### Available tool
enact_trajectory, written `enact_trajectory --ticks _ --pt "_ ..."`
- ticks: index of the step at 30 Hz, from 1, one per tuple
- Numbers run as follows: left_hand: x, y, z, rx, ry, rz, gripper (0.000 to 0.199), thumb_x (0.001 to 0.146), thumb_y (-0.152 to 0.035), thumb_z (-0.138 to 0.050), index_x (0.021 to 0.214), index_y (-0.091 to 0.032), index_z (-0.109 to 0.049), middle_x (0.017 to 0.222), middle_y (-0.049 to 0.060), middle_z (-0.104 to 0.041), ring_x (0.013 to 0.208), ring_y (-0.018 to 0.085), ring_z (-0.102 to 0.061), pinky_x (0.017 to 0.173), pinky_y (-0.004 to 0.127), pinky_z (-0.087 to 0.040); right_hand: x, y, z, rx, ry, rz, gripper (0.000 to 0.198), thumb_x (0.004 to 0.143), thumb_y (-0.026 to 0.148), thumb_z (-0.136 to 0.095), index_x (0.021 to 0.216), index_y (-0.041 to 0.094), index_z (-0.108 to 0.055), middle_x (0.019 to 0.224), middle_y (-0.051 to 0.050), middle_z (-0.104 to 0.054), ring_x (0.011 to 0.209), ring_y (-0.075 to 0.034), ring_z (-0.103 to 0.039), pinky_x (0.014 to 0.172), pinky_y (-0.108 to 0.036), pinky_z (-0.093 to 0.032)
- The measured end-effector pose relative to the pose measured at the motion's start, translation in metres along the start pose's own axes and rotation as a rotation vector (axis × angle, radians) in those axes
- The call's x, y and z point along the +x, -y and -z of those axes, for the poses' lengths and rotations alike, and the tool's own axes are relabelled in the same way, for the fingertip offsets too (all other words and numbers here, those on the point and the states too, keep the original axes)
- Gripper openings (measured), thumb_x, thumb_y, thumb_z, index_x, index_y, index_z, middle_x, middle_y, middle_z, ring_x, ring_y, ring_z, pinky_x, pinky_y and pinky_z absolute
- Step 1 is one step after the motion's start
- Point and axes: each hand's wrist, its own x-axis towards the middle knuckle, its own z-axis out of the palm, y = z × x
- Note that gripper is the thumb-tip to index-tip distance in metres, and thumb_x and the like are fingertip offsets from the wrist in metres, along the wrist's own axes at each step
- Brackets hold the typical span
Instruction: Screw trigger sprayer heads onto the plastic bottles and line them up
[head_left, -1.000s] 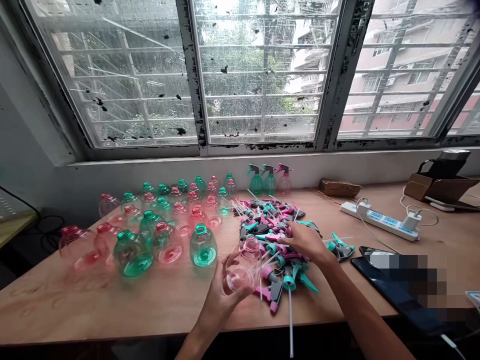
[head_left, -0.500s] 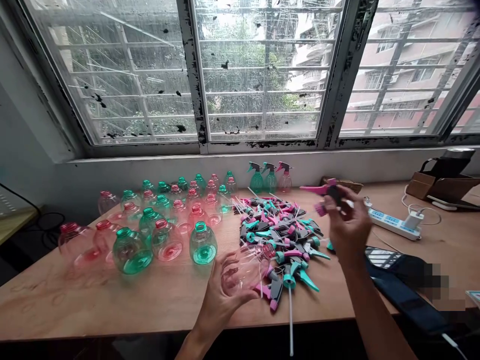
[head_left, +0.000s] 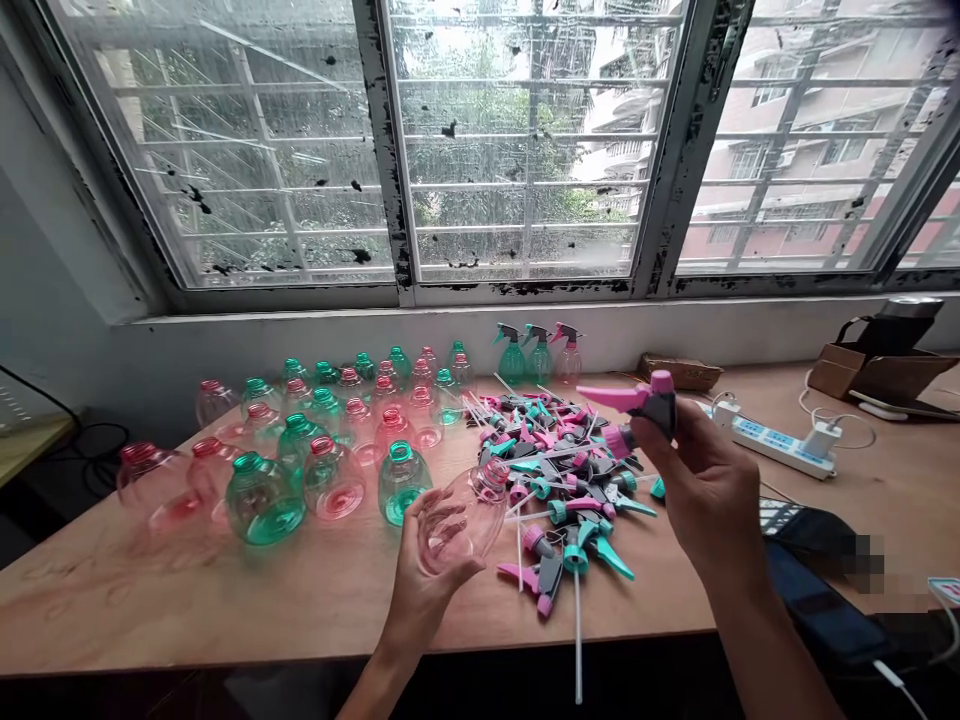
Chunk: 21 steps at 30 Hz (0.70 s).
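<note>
Background: barred windows (head_left: 517, 160) above a wooden table (head_left: 187, 620).
Left hand (head_left: 427, 580): was curled around a clear pink bottle (head_left: 484, 512), tilted, its neck toward the right.
Right hand (head_left: 709, 490): pinched a pink-and-black spray head (head_left: 651, 405), tube aimed near the bottle's mouth; whether they touched, I couldn't tell.
Loose spray heads (head_left: 570, 484): lay heaped beyond, between both hands.
Other bottles (head_left: 334, 482): stood capless at left.

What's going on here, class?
A person's left hand holds a pink bottle; the right hand holds a pink-and-black spray head, off the bottle, its tube pointing toward the neck. A pile of spray heads lies between the hands. Headless bottles stand left, three fitted bottles behind.
</note>
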Motion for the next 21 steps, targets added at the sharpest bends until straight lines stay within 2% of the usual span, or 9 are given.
enact_trajectory --ticks 3,5,7,9,11,14,16,18,21 --pt "-0.003 -0.001 0.000 0.009 0.013 -0.001 0.093 0.055 -0.050 -0.100 0.131 -0.028 -0.051 0.136 0.011 -0.057 0.123 0.032 -0.061 0.111 0.047 -0.049 -0.005 -0.002 0.009 0.043 0.171 -0.001 0.025 0.088 0.042 -0.079 0.107 0.027 -0.079 0.094 -0.004 -0.070 0.076 -0.022 -0.067 0.062 -0.032 -0.063" --pt "-0.007 -0.002 -0.001 0.017 0.055 0.000 0.100 0.046 -0.042 -0.105 0.131 -0.028 -0.054 0.138 0.012 -0.059 0.122 0.034 -0.062 0.111 0.047 -0.049 -0.015 -0.006 0.015 0.104 0.297 -0.139 0.024 0.088 0.045 -0.079 0.102 0.025 -0.078 0.089 -0.003 -0.070 0.070 -0.020 -0.066 0.060 -0.030 -0.062" --pt "-0.011 -0.005 -0.003 -0.023 0.106 0.001 0.107 0.039 -0.043 -0.107 0.133 -0.029 -0.056 0.140 0.013 -0.062 0.125 0.037 -0.062 0.110 0.047 -0.049 -0.031 -0.012 0.020 0.166 0.415 -0.318 0.028 0.088 0.049 -0.079 0.097 0.023 -0.075 0.082 -0.002 -0.069 0.067 -0.019 -0.065 0.059 -0.029 -0.060" --pt "-0.016 -0.009 -0.008 -0.110 0.175 0.046 0.105 0.042 -0.050 -0.105 0.134 -0.030 -0.057 0.139 0.013 -0.066 0.130 0.039 -0.060 0.111 0.047 -0.048 -0.051 -0.017 0.024 0.254 0.487 -0.448 0.032 0.091 0.052 -0.075 0.102 0.022 -0.072 0.078 -0.003 -0.070 0.059 -0.018 -0.062 0.051 -0.028 -0.057" --pt "-0.024 -0.016 -0.016 -0.207 0.259 0.148 0.095 0.051 -0.057 -0.100 0.132 -0.029 -0.061 0.139 0.014 -0.068 0.133 0.041 -0.059 0.112 0.048 -0.047 -0.069 -0.020 0.029 0.356 0.453 -0.544 0.036 0.096 0.054 -0.067 0.117 0.024 -0.066 0.083 -0.005 -0.074 0.052 -0.018 -0.063 0.044 -0.028 -0.054" --pt "-0.040 -0.024 -0.032 -0.296 0.360 0.300 0.085 0.060 -0.064 -0.093 0.131 -0.025 -0.066 0.140 0.016 -0.067 0.132 0.044 -0.060 0.111 0.053 -0.047 -0.079 -0.018 0.041 0.432 0.327 -0.626 0.044 0.098 0.052 -0.066 0.133 0.027 -0.056 0.082 -0.007 -0.077 0.051 -0.021 -0.068 0.038 -0.027 -0.051" --pt "-0.053 -0.025 -0.041 -0.356 0.372 0.416 0.078 0.063 -0.061 -0.093 0.126 -0.025 -0.067 0.136 0.015 -0.069 0.129 0.042 -0.063 0.110 0.053 -0.047 -0.075 -0.016 0.052 0.452 0.288 -0.652 0.049 0.096 0.049 -0.070 0.137 0.029 -0.054 0.078 -0.005 -0.077 0.050 -0.022 -0.069 0.037 -0.026 -0.052" --pt "-0.065 -0.021 -0.047 -0.475 0.384 0.551 0.072 0.064 -0.056 -0.095 0.123 -0.026 -0.066 0.134 0.014 -0.069 0.124 0.041 -0.068 0.102 0.054 -0.053 -0.068 -0.015 0.065 0.450 0.275 -0.689 0.052 0.094 0.048 -0.074 0.139 0.030 -0.055 0.076 -0.003 -0.076 0.050 -0.022 -0.069 0.037 -0.026 -0.054" --pt "-0.082 -0.007 -0.058 -0.642 0.462 0.698 0.069 0.062 -0.053 -0.097 0.117 -0.027 -0.065 0.128 0.012 -0.072 0.111 0.040 -0.076 0.096 0.057 -0.055 -0.061 -0.017 0.086 0.400 0.233 -0.762 0.056 0.087 0.049 -0.082 0.136 0.035 -0.061 0.077 -0.002 -0.075 0.053 -0.023 -0.071 0.033 -0.026 -0.055"
